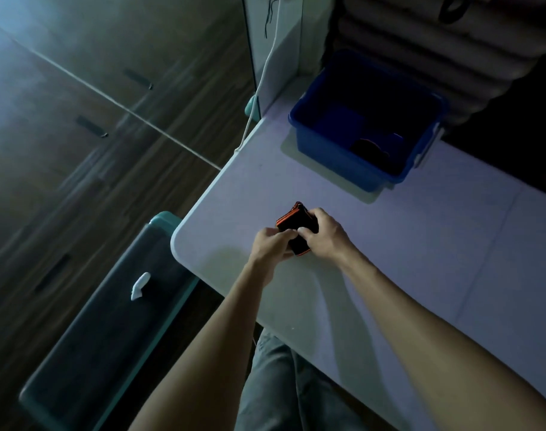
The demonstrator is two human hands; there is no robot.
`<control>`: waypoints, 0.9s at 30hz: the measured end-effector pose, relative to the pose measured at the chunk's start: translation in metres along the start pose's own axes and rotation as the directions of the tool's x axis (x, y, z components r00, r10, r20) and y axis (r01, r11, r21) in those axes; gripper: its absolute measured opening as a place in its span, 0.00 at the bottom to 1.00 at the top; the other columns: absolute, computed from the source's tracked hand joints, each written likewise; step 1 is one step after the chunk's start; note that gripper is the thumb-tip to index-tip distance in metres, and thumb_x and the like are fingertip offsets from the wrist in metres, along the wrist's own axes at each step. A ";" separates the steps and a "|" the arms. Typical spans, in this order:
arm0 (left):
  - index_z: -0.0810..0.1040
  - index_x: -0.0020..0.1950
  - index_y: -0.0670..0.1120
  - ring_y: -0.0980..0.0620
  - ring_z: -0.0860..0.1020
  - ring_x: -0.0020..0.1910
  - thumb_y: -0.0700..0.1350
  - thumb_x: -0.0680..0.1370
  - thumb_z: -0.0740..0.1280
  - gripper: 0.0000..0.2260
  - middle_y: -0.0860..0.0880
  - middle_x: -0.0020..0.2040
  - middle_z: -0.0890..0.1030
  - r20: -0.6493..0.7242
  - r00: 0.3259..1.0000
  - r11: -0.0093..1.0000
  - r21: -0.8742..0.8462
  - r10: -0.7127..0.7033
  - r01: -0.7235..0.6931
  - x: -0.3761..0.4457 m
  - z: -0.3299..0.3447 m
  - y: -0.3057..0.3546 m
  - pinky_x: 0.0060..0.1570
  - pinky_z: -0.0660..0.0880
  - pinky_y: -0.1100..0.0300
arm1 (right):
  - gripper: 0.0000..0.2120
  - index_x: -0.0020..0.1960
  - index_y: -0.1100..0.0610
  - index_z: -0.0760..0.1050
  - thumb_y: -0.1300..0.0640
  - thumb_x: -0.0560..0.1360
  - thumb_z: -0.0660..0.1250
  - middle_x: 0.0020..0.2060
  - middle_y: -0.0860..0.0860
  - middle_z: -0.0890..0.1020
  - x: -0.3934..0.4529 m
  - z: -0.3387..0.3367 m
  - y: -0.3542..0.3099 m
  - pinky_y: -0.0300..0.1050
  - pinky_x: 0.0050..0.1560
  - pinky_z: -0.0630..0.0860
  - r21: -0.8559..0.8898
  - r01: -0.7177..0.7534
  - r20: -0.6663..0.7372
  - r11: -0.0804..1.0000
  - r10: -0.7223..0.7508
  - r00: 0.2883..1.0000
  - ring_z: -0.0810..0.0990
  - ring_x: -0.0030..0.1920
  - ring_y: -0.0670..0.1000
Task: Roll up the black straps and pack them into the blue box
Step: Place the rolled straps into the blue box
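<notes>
A black strap with orange edges (295, 220) is rolled into a compact bundle just above the white table (420, 259). My left hand (273, 245) pinches its near side with curled fingers. My right hand (324, 234) grips the roll from the right, thumb on top. The blue box (309, 132) stands open farther back on the table. A dark rolled shape (369, 149) lies at its bottom, though the dim light hides what it is.
A white cable (267, 66) hangs down past the table's far left corner. A teal-framed bench (110, 321) with a small white object (140, 286) stands left of the table. Beige rolled cushions (436, 45) are stacked behind the box.
</notes>
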State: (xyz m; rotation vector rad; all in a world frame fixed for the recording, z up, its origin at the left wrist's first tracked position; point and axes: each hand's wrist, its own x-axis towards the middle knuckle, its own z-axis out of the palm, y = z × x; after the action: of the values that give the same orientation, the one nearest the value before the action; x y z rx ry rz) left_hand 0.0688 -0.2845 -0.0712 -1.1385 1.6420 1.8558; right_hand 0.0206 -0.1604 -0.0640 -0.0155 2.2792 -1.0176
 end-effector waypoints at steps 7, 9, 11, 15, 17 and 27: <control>0.73 0.64 0.37 0.44 0.84 0.46 0.37 0.76 0.71 0.17 0.37 0.54 0.82 0.068 0.981 0.981 -0.083 0.181 -0.175 -0.024 0.005 0.037 0.52 0.82 0.50 | 0.19 0.69 0.53 0.71 0.56 0.78 0.65 0.63 0.52 0.76 -0.040 -0.043 -0.015 0.43 0.60 0.73 0.190 0.169 -0.198 0.967 -0.131 0.971 0.76 0.62 0.51; 0.74 0.63 0.37 0.43 0.84 0.46 0.37 0.76 0.71 0.16 0.35 0.54 0.83 0.099 0.957 0.961 -0.076 0.274 -0.267 -0.031 0.012 0.062 0.54 0.81 0.47 | 0.20 0.69 0.51 0.71 0.55 0.77 0.65 0.64 0.51 0.75 -0.045 -0.061 -0.028 0.43 0.61 0.74 0.201 0.223 -0.280 0.954 -0.162 0.946 0.76 0.62 0.49; 0.74 0.63 0.37 0.42 0.84 0.47 0.37 0.76 0.71 0.16 0.35 0.53 0.83 0.137 0.924 0.934 -0.076 0.356 -0.348 -0.034 0.021 0.089 0.53 0.82 0.47 | 0.20 0.69 0.50 0.71 0.53 0.77 0.66 0.63 0.49 0.72 -0.044 -0.080 -0.040 0.33 0.57 0.73 0.207 0.245 -0.359 0.947 -0.159 0.920 0.75 0.60 0.46; 0.76 0.60 0.39 0.46 0.84 0.42 0.43 0.72 0.76 0.20 0.44 0.44 0.84 0.157 0.879 0.888 0.028 0.450 -0.459 -0.024 0.044 0.144 0.48 0.82 0.52 | 0.18 0.67 0.49 0.74 0.53 0.77 0.67 0.58 0.47 0.79 -0.028 -0.117 -0.063 0.26 0.45 0.71 0.294 0.264 -0.406 0.919 -0.130 0.904 0.78 0.54 0.41; 0.75 0.61 0.41 0.50 0.82 0.40 0.46 0.70 0.77 0.23 0.48 0.42 0.82 0.150 0.873 0.864 0.144 0.463 -0.483 -0.012 0.055 0.168 0.43 0.78 0.59 | 0.17 0.65 0.50 0.75 0.54 0.76 0.68 0.55 0.47 0.81 -0.011 -0.129 -0.069 0.33 0.48 0.73 0.336 0.228 -0.391 0.914 -0.085 0.917 0.79 0.55 0.44; 0.72 0.68 0.43 0.45 0.78 0.57 0.54 0.73 0.73 0.28 0.46 0.60 0.79 0.324 0.910 0.447 0.795 0.259 -0.410 0.086 0.096 0.245 0.46 0.68 0.59 | 0.08 0.50 0.58 0.80 0.66 0.77 0.63 0.48 0.58 0.83 0.090 -0.162 -0.060 0.53 0.55 0.80 0.549 -0.139 -0.146 0.824 0.258 0.955 0.82 0.49 0.56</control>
State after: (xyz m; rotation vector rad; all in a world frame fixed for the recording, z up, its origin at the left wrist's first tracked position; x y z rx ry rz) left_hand -0.1955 -0.2654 0.0092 -0.2075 2.3731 0.9331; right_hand -0.1554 -0.1180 0.0082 0.5838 2.0392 -1.5650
